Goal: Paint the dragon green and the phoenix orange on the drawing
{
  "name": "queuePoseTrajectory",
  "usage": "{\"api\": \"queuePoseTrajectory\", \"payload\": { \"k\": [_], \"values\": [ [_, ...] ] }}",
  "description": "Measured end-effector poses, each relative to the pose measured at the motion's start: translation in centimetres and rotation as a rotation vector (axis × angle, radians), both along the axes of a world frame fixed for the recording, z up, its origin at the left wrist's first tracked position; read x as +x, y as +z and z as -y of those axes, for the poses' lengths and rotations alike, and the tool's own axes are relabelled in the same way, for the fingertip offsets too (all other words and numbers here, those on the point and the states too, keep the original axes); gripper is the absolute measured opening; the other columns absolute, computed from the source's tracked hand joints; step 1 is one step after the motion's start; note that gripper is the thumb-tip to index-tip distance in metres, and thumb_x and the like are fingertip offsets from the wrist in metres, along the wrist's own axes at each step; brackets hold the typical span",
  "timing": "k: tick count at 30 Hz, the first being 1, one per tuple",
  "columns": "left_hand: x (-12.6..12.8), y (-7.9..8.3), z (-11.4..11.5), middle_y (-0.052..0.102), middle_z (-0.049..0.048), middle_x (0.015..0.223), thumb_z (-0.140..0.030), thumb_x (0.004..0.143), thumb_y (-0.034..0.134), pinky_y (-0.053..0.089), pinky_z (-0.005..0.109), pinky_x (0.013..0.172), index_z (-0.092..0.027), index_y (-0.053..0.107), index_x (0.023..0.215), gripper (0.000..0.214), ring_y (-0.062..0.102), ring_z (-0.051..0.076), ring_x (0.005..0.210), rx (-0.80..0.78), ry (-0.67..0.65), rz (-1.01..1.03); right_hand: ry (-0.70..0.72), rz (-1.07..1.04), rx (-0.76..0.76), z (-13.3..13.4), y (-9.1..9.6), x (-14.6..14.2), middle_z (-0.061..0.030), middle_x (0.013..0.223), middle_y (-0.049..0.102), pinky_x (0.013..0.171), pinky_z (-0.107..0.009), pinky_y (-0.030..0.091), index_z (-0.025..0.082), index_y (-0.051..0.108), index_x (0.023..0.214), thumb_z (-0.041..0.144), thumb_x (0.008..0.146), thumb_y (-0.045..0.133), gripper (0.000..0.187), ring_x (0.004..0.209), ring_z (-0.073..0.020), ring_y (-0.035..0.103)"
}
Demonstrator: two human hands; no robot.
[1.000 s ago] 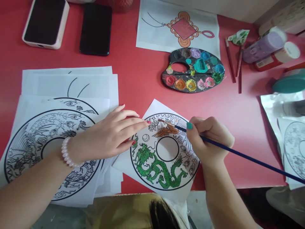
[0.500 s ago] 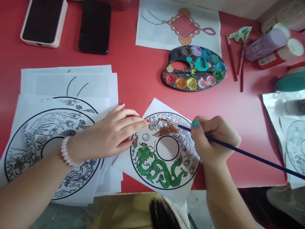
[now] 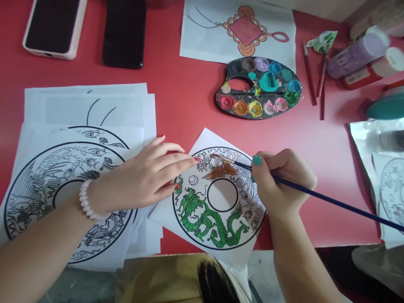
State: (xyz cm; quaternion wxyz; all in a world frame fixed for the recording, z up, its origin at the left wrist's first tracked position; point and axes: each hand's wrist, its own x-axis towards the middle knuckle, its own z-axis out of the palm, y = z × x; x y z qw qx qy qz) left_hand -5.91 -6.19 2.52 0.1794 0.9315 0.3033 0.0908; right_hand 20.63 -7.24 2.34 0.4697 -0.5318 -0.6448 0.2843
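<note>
A thin blue paintbrush (image 3: 315, 196) is gripped by the closed right hand (image 3: 280, 179), its tip on the dragon sheet (image 3: 217, 198) overhanging the red worktop (image 3: 186, 101) edge. The sheet's left corner is pinned by the flat, open left hand (image 3: 145, 176); bare worktop is left between sheet and oval palette (image 3: 259, 88).

A red counter (image 3: 189, 97) fills nearly the whole view, its surface matte and evenly lit by soft, diffuse light that throws only faint shadows. Its near edge runs across the bottom of the picture, and below it shows a strip of grey floor (image 3: 261, 269). At the top right corner a pale band of wall (image 3: 322, 8) meets the back edge of the counter. The counter's right end falls away into a dark gap.
</note>
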Motion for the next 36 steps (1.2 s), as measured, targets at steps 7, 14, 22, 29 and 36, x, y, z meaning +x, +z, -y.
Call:
{"api": "queuePoseTrajectory", "payload": {
  "k": [7, 14, 22, 29, 36],
  "values": [
    [0.04, 0.02, -0.02, 0.058, 0.0092, 0.125, -0.019, 0.089, 0.051, 0.025, 0.053, 0.113, -0.018, 0.043, 0.135, 0.047, 0.046, 0.026, 0.121, -0.029, 0.012, 0.036, -0.089, 0.050, -0.002, 0.07, -0.03, 0.12, 0.0062, 0.050, 0.038, 0.042, -0.025, 0.026, 0.021, 0.038, 0.060, 0.021, 0.084, 0.059, 0.033, 0.043, -0.0059, 0.033],
    [-0.05, -0.06, 0.04, 0.058, 0.0099, 0.126, -0.022, 0.091, 0.049, 0.026, 0.054, 0.112, -0.017, 0.042, 0.136, 0.046, 0.045, 0.026, 0.122, -0.017, 0.008, 0.024, -0.063, 0.088, 0.030, -0.09, -0.14, 0.04, 0.0067, 0.051, 0.040, 0.041, -0.023, 0.027, 0.020, 0.038, 0.060, 0.017, 0.083, 0.058, 0.031, 0.043, -0.0052, 0.035],
    [0.11, -0.04, -0.04, 0.058, 0.0094, 0.126, -0.021, 0.091, 0.049, 0.028, 0.055, 0.111, -0.017, 0.041, 0.135, 0.045, 0.046, 0.026, 0.121, -0.014, 0.000, 0.014, -0.083, 0.061, 0.086, -0.07, -0.09, 0.15, 0.0073, 0.049, 0.039, 0.041, -0.023, 0.025, 0.020, 0.037, 0.058, 0.013, 0.081, 0.059, 0.033, 0.041, -0.0052, 0.036],
    [-0.02, -0.06, 0.00, 0.056, 0.0095, 0.127, -0.022, 0.091, 0.048, 0.027, 0.055, 0.112, -0.016, 0.039, 0.137, 0.047, 0.044, 0.026, 0.121, -0.013, -0.003, -0.001, -0.112, 0.108, 0.067, 0.06, -0.32, 0.41, 0.0067, 0.052, 0.040, 0.042, -0.024, 0.028, 0.020, 0.038, 0.058, 0.009, 0.078, 0.058, 0.031, 0.043, -0.0057, 0.036],
    [0.04, -0.08, -0.03, 0.057, 0.0092, 0.126, -0.022, 0.091, 0.047, 0.027, 0.056, 0.111, -0.017, 0.041, 0.135, 0.044, 0.045, 0.026, 0.121, -0.007, 0.000, 0.009, -0.029, 0.056, 0.084, 0.09, -0.19, 0.30, 0.0068, 0.051, 0.038, 0.042, -0.024, 0.027, 0.020, 0.037, 0.059, 0.015, 0.083, 0.058, 0.033, 0.043, -0.0059, 0.036]
  ]
}}
